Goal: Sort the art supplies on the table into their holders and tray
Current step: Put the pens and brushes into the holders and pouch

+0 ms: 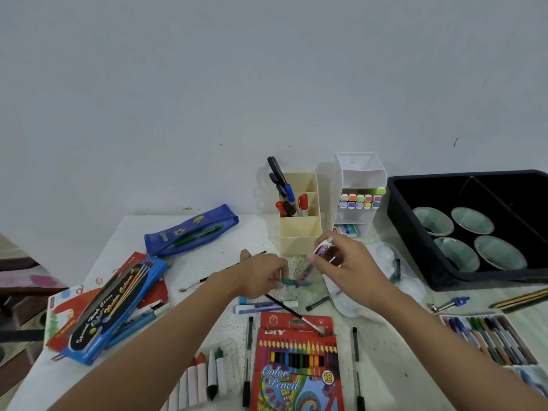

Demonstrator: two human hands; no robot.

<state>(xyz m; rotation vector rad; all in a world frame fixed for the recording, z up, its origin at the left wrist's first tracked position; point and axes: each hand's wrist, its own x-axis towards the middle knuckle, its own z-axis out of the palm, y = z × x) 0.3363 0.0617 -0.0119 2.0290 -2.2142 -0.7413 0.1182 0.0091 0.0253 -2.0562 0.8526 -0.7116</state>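
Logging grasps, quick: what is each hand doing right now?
Left hand: pinching a teal marker.
Right hand: holding a purple marker.

The pencil box (296, 363) ran off the bottom edge, the black tray (409, 232) off the right. The left hand (261, 277) hid most of a teal marker (289, 282) (one end showed); the purple marker (306, 274) looked blurred.

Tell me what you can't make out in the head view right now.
Head view:
- Teal marker: mostly hidden in grip of left hand.
- Purple marker: blurred, label unreadable, in grip of right hand.
- White palette: wells partly behind right hand.
- Color pencil box: bottom cut off by frame edge.
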